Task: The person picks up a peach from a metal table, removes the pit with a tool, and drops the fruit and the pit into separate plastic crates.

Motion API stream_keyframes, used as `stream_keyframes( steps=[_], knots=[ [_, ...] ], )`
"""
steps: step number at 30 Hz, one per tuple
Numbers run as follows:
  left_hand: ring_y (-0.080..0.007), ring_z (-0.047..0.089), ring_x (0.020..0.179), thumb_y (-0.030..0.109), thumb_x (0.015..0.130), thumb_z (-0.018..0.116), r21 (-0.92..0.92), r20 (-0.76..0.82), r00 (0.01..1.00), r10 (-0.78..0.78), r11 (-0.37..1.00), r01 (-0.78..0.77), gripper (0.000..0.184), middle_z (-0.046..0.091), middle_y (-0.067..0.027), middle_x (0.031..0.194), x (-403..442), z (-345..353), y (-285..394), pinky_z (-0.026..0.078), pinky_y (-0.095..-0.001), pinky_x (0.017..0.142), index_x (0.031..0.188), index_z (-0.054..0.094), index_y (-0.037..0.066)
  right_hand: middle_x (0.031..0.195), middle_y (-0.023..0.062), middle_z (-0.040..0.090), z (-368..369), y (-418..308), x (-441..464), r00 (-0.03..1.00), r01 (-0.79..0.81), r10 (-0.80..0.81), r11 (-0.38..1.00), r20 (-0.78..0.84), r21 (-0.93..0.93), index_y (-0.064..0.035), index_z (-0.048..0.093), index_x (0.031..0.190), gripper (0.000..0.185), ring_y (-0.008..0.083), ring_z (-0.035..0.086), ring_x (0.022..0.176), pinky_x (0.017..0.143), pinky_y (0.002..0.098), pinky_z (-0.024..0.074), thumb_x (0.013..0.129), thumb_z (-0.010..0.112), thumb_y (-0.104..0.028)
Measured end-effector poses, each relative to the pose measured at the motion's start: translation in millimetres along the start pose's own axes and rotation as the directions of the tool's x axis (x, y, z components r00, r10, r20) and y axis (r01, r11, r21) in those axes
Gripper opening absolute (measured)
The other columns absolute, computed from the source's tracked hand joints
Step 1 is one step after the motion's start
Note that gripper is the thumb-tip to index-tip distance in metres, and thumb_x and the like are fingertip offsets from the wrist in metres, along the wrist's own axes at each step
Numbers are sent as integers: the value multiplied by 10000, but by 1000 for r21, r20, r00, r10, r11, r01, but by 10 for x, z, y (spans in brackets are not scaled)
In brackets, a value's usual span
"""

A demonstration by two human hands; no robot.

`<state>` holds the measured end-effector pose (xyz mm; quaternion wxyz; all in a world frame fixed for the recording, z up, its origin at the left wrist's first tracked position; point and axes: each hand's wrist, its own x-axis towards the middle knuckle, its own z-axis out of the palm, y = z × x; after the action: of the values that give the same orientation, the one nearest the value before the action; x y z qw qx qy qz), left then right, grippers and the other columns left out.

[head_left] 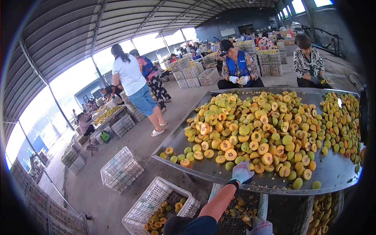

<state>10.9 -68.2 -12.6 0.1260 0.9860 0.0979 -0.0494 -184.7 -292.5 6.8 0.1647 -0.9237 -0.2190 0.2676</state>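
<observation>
A broad heap of yellow-green apricots, many cut open to show orange-brown centres, lies on a metal table. My left hand, in a pale glove with red print, reaches over the near edge and touches the front of the heap. Its fingertips are hidden from me. Low in the view, my right hand, also gloved, is closed beside a small brownish piece whose kind I cannot make out. Beneath it stands a crate with scattered fruit pieces inside.
A white plastic crate with apricot halves stands left of my arm, and stacked crates sit farther left. Across the table, a person in a blue vest and a person in a patterned top handle fruit. Another person stands left.
</observation>
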Motion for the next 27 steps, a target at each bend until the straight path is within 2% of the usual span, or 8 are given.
stream_keyframes(
  steps=[3, 6, 12, 14, 20, 21, 22, 27],
  knots=[
    [-256, 620, 1060, 405, 831, 594, -614, -246, 966, -74, 783, -97, 521, 599, -140, 1199, 93, 230, -273, 527, -349, 818, 1249, 544, 98, 950, 181, 662, -192, -167, -206, 938, 130, -80, 983, -337, 127, -74, 572, 1114, 424, 355, 657, 840, 727, 448, 528, 777, 685, -305],
    [-219, 639, 873, 399, 810, 588, -806, 336, 918, 211, -440, 396, 510, 656, -96, 1021, -115, 393, -627, 513, -338, 604, 1216, 564, 92, 914, 202, 638, -195, -127, -159, 930, 138, -22, 947, -368, 292, -51, 565, 1052, 364, 365, 635, 847, 702, 459, 501, 820, 654, -317],
    [-279, 658, 914, 391, 847, 583, -811, 184, 969, 164, -531, 244, 544, 640, -116, 1104, -1455, -69, -525, 574, -407, 693, 1246, 514, 27, 894, 216, 628, -70, -191, -161, 814, 363, -142, 881, -563, 304, -14, 557, 1103, 367, 396, 620, 820, 683, 471, 497, 844, 634, -263],
    [-252, 670, 912, 189, 842, 660, -846, -323, 916, 240, 360, -393, 426, 646, -122, 1096, -1720, -35, -567, 587, -406, 786, 1206, 541, 1, 866, 213, 618, 7, -284, -155, 756, 441, -196, 857, -624, 266, -8, 565, 1053, 326, 401, 613, 801, 681, 470, 493, 845, 629, -251],
    [-243, 647, 944, 13, 820, 649, -837, -157, 970, 184, 497, -230, 315, 647, -150, 1057, -2110, -233, -485, 559, -379, 838, 1122, 587, -55, 795, 219, 596, 164, -507, -82, 753, 538, -204, 738, -626, 407, 1, 557, 935, 237, 416, 594, 770, 644, 473, 469, 844, 626, -207],
    [-250, 646, 888, -21, 804, 638, -962, 21, 993, 117, -268, 52, 326, 653, -152, 996, -2097, -175, -470, 555, -375, 820, 1124, 588, -63, 794, 221, 595, 168, -536, -71, 782, 505, -191, 752, -593, 423, 2, 555, 926, 231, 417, 594, 769, 642, 473, 467, 848, 622, -205],
    [-250, 646, 888, -21, 804, 638, -962, 24, 993, 119, -269, 55, 326, 653, -152, 996, -2085, -130, -481, 555, -375, 820, 1124, 588, -63, 793, 223, 594, 171, -557, -56, 810, 471, -178, 766, -559, 438, 3, 553, 917, 226, 417, 593, 768, 640, 473, 465, 852, 618, -204],
    [-259, 648, 833, 128, 890, 484, -874, -287, 952, 111, 377, -307, 289, 654, -158, 924, -2119, -43, -421, 553, -376, 805, 1061, 611, -66, 800, 229, 590, 242, -609, 43, 798, 485, -197, 771, -570, 412, 8, 550, 917, 217, 422, 586, 751, 634, 474, 460, 862, 607, -194]
  ],
)
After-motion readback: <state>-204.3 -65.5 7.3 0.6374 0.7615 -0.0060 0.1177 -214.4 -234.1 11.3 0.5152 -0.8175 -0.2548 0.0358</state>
